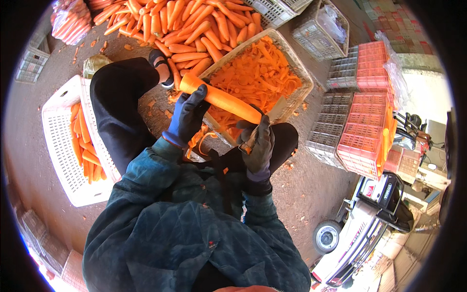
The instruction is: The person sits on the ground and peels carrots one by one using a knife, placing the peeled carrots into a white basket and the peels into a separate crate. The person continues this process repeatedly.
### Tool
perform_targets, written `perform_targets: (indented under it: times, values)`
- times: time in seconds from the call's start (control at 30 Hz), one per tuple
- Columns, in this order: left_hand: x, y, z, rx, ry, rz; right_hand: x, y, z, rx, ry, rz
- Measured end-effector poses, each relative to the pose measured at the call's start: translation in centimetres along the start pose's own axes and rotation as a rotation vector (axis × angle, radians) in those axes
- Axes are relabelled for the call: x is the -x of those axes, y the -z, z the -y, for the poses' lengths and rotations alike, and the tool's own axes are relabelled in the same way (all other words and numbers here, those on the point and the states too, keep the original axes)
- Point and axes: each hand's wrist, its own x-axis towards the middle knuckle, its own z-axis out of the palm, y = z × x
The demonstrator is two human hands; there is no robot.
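A large peeled carrot (228, 102) lies slantwise between my gloved hands, over the near corner of a crate of orange carrot peelings (262, 73). My left hand (190, 109), in a blue and black glove, grips the carrot near its thick end. My right hand (257, 146), in a dark glove, has its fingers at the carrot's other end and holds a small brownish tool (249, 143), mostly hidden by the fingers; its kind is not clear. Beyond the crate is a big heap of carrots (189, 25).
A white perforated plastic basket (62, 160) with carrots stands at the left. Stacked grey and red crates (361, 131) stand at the right, near a parked white vehicle (350, 241). A bag of carrots (71, 22) is at the upper left. Peel scraps litter the floor.
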Motion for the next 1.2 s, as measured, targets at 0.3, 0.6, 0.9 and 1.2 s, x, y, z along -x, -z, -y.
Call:
perform_targets:
  times: [0.3, 0.6, 0.9, 1.2]
  values:
    - [1.8, -0.8, 2.9, 0.209, 0.245, -0.112, -0.1, 1.7, -0.6, -0.293, 0.01, 0.005]
    - [4.1, -0.6, -1.6, -0.143, 0.389, 0.688, -1.5, 7.5, 0.0, -0.617, 0.109, 0.203]
    - [7.4, -4.7, -0.6, -0.446, 0.601, 0.487, -1.8, 8.1, 3.9, 0.514, 0.332, 0.143]
    - [7.6, -3.5, -0.4, -0.457, 0.497, 0.518, -0.9, 7.5, 3.2, 1.515, 0.772, -0.05]
